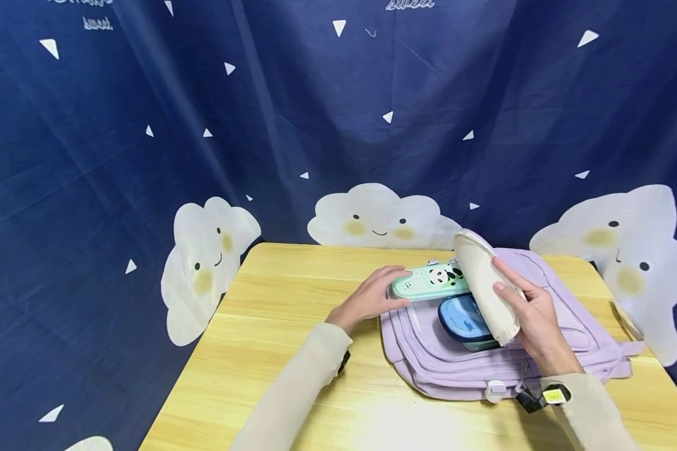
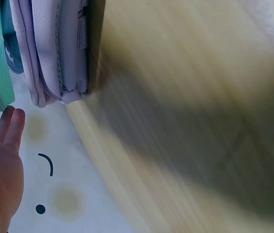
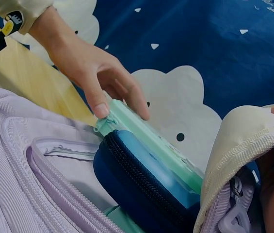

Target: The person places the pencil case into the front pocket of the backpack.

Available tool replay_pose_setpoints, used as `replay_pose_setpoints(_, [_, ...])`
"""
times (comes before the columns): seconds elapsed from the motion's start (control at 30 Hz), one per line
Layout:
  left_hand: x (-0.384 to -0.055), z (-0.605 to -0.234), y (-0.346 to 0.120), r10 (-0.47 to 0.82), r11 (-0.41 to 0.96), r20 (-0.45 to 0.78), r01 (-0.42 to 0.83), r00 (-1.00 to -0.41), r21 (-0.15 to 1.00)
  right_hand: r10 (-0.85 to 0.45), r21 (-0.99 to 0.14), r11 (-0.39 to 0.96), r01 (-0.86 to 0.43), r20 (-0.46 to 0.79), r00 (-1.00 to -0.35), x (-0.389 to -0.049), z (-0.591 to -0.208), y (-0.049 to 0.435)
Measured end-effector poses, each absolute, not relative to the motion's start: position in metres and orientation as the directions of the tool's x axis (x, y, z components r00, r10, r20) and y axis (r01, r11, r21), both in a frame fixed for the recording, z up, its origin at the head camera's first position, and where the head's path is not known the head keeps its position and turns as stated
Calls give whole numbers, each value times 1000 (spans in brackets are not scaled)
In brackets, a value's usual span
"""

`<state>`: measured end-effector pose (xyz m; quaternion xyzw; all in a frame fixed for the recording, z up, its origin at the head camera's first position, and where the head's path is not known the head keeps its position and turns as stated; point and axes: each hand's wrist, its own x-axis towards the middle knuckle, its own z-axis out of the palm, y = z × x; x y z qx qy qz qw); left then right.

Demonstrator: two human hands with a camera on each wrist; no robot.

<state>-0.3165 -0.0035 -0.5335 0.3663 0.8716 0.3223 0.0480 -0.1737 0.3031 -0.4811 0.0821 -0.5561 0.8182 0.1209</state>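
Observation:
My left hand (image 1: pixel 372 293) grips the near end of a mint-green pencil case (image 1: pixel 433 280) with panda pictures, thumb on one side and fingers on the other. My right hand (image 1: pixel 536 313) holds a cream zippered pouch (image 1: pixel 482 285), tilted over the right side of the other cases. Between the two lies a blue zippered case (image 3: pixel 146 174) with a dark navy edge, partly covered by the cream pouch. A teal item (image 3: pixel 122 221) shows under it. All are at a lavender backpack (image 1: pixel 417 351) lying flat. In the left wrist view, the left hand (image 2: pixel 1 170) touches the green case (image 2: pixel 1 73).
The backpack lies on the right part of a wooden table (image 1: pixel 293 282), a strap near the right edge. A dark blue curtain (image 1: pixel 327 125) with smiling clouds hangs behind and to the left. Wrist bands sit on both arms.

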Motion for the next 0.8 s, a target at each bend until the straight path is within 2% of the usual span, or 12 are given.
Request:
replay_pose_setpoints(0.53, [-313, -540, -20, 607, 472, 209, 559, -767, 682, 109, -885, -355, -300, 280, -954, -172, -481, 303])
replay_pose_setpoints(0.8, [-311, -539, -19, 596, 461, 238, 569, -767, 681, 101, -883, -363, -299, 282, -954, -173, -480, 302])
